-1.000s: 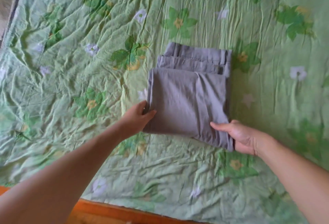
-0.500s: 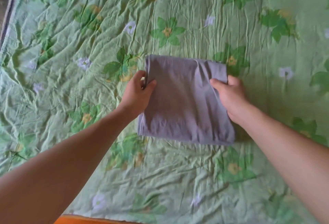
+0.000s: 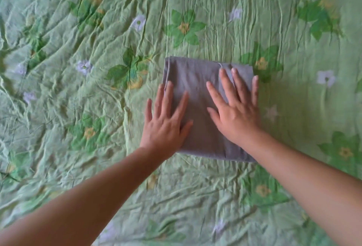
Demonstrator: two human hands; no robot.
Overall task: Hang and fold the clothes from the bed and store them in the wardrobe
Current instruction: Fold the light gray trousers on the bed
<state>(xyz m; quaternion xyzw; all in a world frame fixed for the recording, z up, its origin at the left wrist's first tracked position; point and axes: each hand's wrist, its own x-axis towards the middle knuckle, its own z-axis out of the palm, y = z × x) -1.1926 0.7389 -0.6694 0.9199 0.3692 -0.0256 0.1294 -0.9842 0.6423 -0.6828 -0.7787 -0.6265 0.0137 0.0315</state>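
The folded trousers (image 3: pixel 197 97) are pressed flat on the bed (image 3: pixel 78 108) by the left hand (image 3: pixel 164 124) and right hand (image 3: pixel 235 112), fingers spread apart.

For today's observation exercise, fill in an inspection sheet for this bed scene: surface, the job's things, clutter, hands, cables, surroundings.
Surface: green floral bedsheet, heavily wrinkled, covering the whole view.
Job's things: one grey garment, folded into a compact rectangle, lying flat on the sheet.
Clutter: nothing seen.
Hands: left hand open, palm down on the garment's left edge, outer fingers on the sheet; right hand open, fingers spread, flat on the garment's right half. Neither grips anything.
Cables: nothing seen.
Surroundings: nothing seen beyond the sheet; the wardrobe is out of view.
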